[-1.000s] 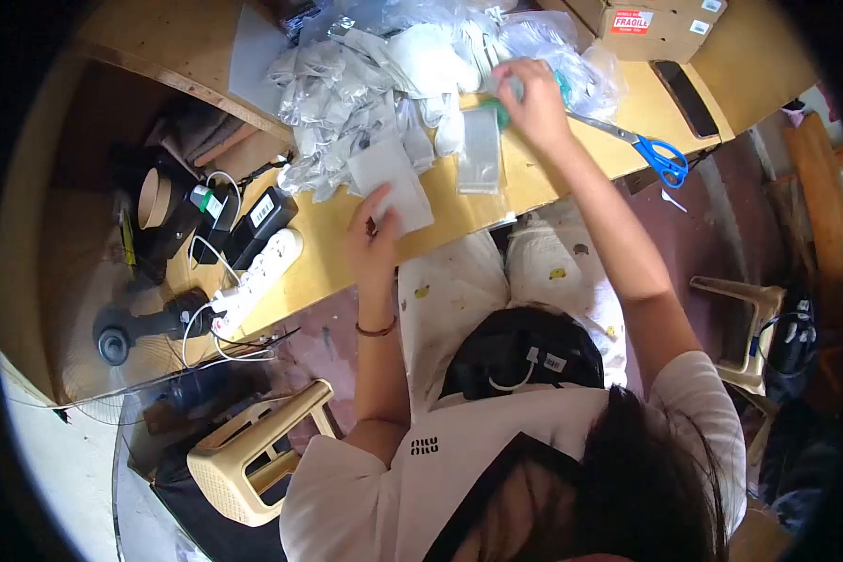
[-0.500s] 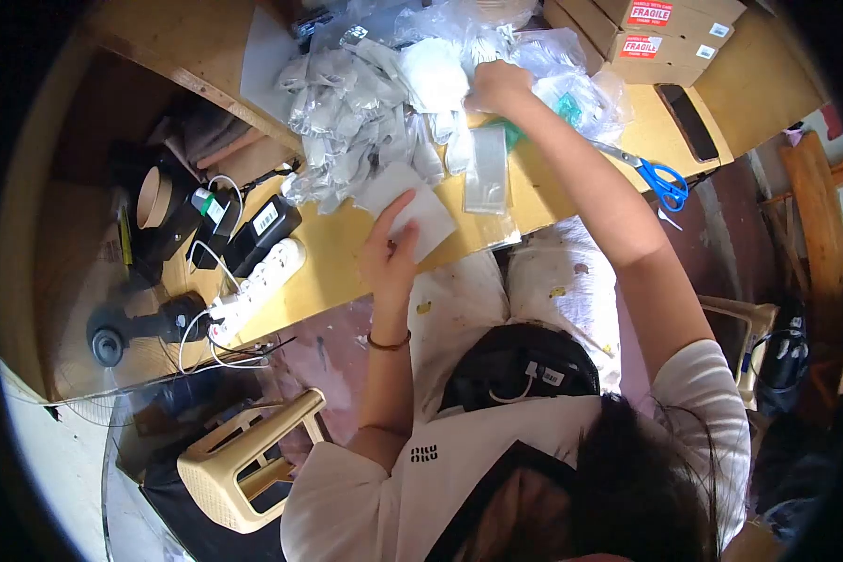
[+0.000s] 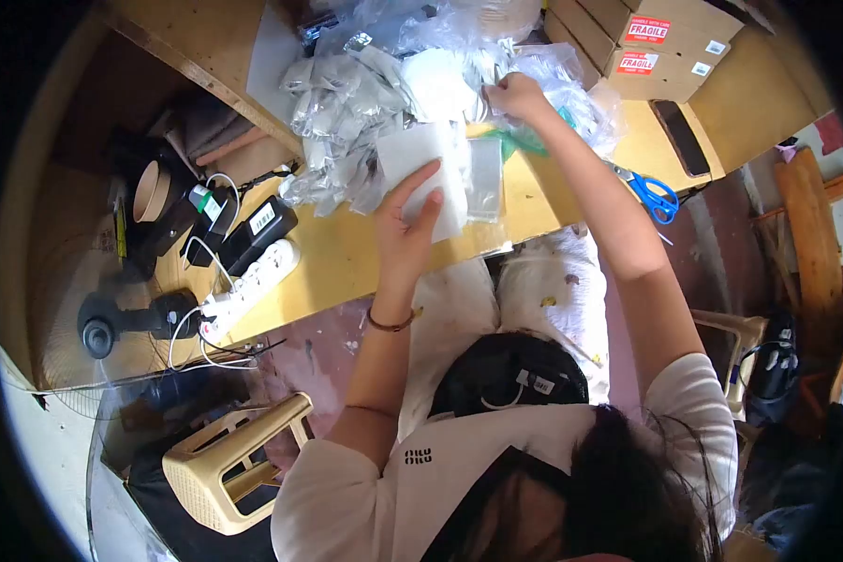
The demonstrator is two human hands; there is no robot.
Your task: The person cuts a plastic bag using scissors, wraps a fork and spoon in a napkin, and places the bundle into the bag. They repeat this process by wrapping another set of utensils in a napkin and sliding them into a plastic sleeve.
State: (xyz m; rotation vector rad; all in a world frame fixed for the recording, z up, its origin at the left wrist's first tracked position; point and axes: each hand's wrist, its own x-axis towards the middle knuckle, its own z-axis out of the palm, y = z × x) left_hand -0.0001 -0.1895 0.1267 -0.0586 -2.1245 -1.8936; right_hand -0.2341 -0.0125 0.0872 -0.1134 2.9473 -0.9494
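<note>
My left hand (image 3: 407, 225) grips a flat white rectangular sheet (image 3: 421, 155), thumb on one side and fingers on the other, at the desk's front edge. Farther back, my right hand (image 3: 520, 96) has its fingers pinched together beside a white stack (image 3: 437, 84); what they hold, if anything, is too small to make out. A heap of clear packets with pale contents (image 3: 347, 103) lies behind and left of the sheet. Between my hands is a flat clear plastic sleeve (image 3: 484, 178). Crumpled clear plastic bags (image 3: 557, 80) are just right of my right hand.
Blue-handled scissors (image 3: 654, 199) and a dark phone (image 3: 681, 139) lie at the desk's right. Cardboard boxes (image 3: 670, 61) with red labels stand behind them. On the left are a white power strip (image 3: 258, 286) with cables and a small fan (image 3: 98, 337). A plastic stool (image 3: 234, 468) is below.
My left hand has shifted slightly right and turned the white sheet more upright. My right hand has drawn slightly right, away from the white stack, and its pinched fingers now show.
</note>
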